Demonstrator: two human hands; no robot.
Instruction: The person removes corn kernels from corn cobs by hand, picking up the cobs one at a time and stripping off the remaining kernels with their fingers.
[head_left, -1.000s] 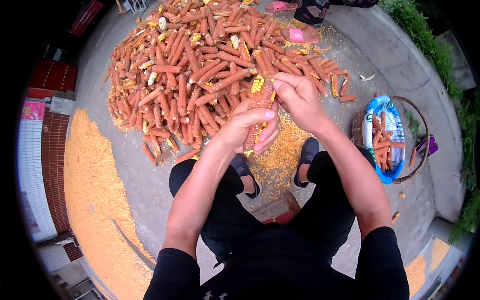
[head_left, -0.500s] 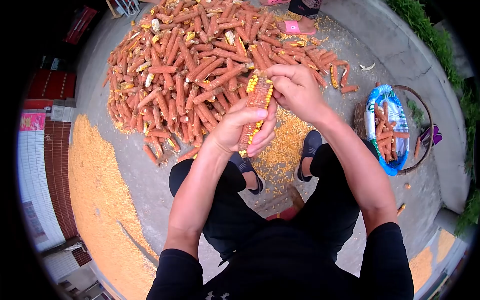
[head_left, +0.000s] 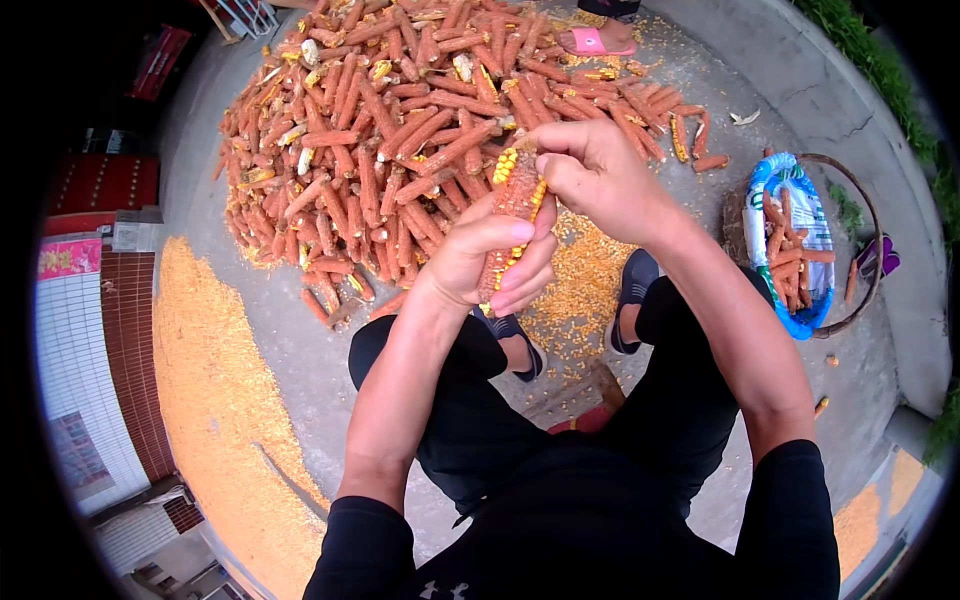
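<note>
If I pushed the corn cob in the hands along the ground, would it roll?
Probably: the cob looks long and rounded. It seems stiff, lying straight in the left hand. It may be light, with kernels on only part.

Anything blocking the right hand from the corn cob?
Nothing visible does. The right hand's fingers are right at the upper edge of the corn cob. The left hand wraps the lower part, covering some of it, but sits below the right hand's fingers, not between.
</note>
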